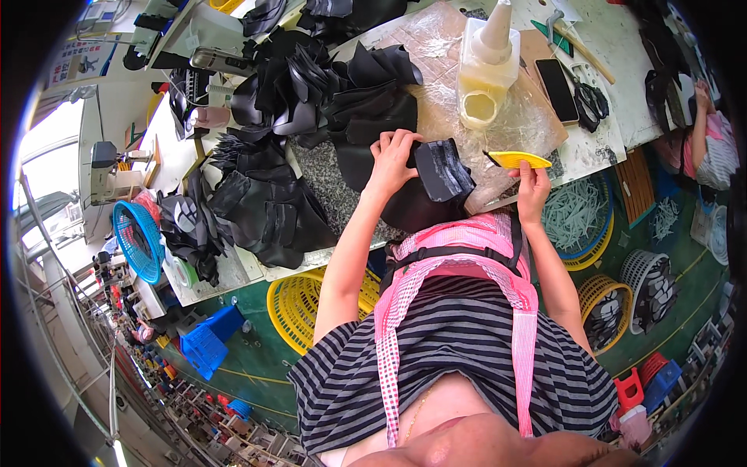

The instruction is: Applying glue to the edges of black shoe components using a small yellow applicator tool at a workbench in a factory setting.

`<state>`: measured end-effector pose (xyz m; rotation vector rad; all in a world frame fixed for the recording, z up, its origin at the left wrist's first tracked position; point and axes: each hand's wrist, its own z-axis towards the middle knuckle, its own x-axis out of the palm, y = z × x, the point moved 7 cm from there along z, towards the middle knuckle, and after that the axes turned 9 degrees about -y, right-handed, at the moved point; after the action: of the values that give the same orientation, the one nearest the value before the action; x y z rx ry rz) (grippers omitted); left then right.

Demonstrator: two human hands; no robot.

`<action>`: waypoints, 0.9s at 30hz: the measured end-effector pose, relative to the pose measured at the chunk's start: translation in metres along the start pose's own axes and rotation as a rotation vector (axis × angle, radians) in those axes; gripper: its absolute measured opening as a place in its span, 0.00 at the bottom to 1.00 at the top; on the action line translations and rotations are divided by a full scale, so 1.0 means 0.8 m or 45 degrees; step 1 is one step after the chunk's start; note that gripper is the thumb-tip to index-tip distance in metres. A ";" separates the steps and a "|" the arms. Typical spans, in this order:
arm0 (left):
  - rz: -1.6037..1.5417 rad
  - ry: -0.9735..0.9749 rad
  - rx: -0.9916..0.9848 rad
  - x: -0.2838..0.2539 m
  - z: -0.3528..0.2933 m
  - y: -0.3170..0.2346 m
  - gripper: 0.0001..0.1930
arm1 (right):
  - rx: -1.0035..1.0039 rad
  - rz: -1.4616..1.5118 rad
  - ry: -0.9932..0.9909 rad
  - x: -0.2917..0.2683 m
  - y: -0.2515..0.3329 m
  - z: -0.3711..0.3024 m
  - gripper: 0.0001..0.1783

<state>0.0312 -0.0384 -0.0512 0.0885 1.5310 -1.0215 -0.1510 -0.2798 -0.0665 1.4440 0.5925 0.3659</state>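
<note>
My left hand (393,165) pinches the edge of a black leather piece (443,173) at the table's near edge. Whitish streaks, like glue, run across the side of that piece away from my fingers. To the right, my right hand (533,191) grips a flat yellow hand tool (521,159) with a dark tip that points left, held apart from the leather. Beyond it stands a whitish plastic bottle (490,74) with a cone-shaped top and a round opening low on its near side. A larger black leather piece (416,206) lies under the one I hold.
Heaps of black leather pieces (268,194) cover the table's left side. A phone (557,91), scissors (591,105) and a hammer (554,25) lie at the right. Below stand a yellow basket (294,311) and a basket of pale strips (576,214). Another person (712,144) is at the far right.
</note>
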 end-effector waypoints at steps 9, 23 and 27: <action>0.042 -0.092 0.072 -0.009 0.003 0.002 0.17 | 0.075 -0.001 0.009 -0.008 -0.009 -0.011 0.10; -0.536 -0.397 -0.500 -0.089 -0.146 0.032 0.10 | 0.087 -0.068 -0.023 -0.017 -0.032 -0.016 0.11; -0.813 -0.788 -0.719 -0.151 -0.226 0.085 0.12 | 0.112 0.006 -0.062 -0.036 -0.046 -0.003 0.13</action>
<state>-0.0354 0.1755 -0.0086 -1.0739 1.2176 -0.9269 -0.1793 -0.2984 -0.0981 1.5345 0.5721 0.3103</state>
